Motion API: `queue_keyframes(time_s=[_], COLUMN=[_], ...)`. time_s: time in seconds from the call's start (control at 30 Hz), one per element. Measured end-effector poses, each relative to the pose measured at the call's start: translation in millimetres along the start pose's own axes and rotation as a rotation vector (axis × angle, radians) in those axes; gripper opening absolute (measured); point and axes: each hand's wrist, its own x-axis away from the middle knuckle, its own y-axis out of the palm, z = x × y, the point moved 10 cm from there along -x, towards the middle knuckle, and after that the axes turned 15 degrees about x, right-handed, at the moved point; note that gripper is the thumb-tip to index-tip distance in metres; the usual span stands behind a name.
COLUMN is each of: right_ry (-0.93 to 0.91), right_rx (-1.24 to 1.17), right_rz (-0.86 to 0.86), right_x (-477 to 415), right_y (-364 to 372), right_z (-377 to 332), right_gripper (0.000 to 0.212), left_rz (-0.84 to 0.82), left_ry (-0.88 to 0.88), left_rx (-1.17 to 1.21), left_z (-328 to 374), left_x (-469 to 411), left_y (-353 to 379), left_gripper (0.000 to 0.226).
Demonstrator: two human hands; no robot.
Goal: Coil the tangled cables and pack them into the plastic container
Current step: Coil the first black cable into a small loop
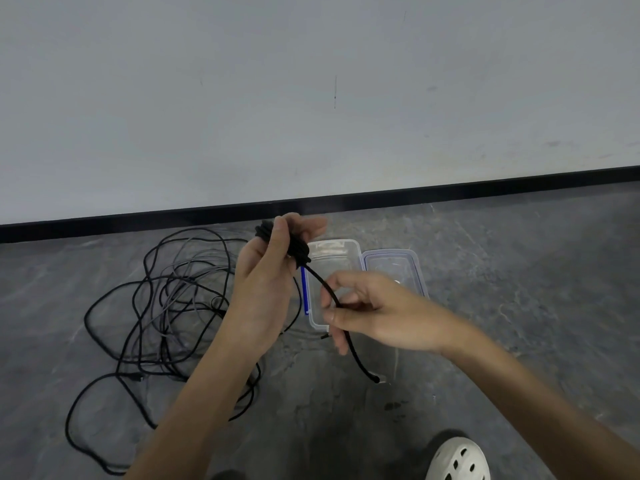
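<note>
"Which step was in hand when you looked?"

"Winding. 1 black cable (322, 284) was nearly coiled. The left hand (263, 282) gripped the small bundle (299, 252), thumb and fingers curled round it. It held the bundle up above the floor (485, 306), in line with the black skirting (450, 188) of the far wall. The right hand (374, 313) pinched the loose tail between thumb and forefinger, its other fingers loosely curled. It sat just right of the left hand and nearer."

"How much tail was left?"

"A short run, hanging past the right hand down to its plug end (375, 378). By my reckoning, the next move called for wrapping that tail round the bundle and tucking the end so the coil held."

"And the box?"

"The clear plastic container (341, 244) lay open on the floor just behind the hands, its lid (393, 265) beside it on the right. The hands hid part of it, so I could not tell whether anything lay inside."

"The rest of the job?"

"Most of it, I judged. A tangle of black and grey cables (166, 306) sprawled on the floor to the left, with neither hand on it."
</note>
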Motion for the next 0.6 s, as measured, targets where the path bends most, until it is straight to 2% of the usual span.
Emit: queue_keyframes(time_s=[0.17, 0.3, 0.5, 0.6], right_ry=[-0.035, -0.017, 0.023, 0.029], right_rx=[-0.046, -0.035, 0.028, 0.184], right_rz=[0.020, 0.023, 0.046, 0.081], right_x=[2.8, 4.4, 4.3, 3.5], right_y=[-4.5, -6.0, -9.9, -13.5], right_z=[-7.0, -4.6, 2.7, 5.7], right_gripper=[0.009, 0.014, 0.020, 0.022], left_rz=[0.084, 0.130, 0.015, -0.083], left_ry=[0.070, 0.083, -0.045, -0.187], left_rx=[-0.163, -0.467, -0.904, -1.104], left_z=[7.0, 5.5, -10.4, -25.5], left_x=[-1.7, -1.1, -4.4, 1.1], left_y=[-8.3, -15.3, -17.4, -16.3], left_gripper=[0.027, 0.025, 0.030, 0.039])
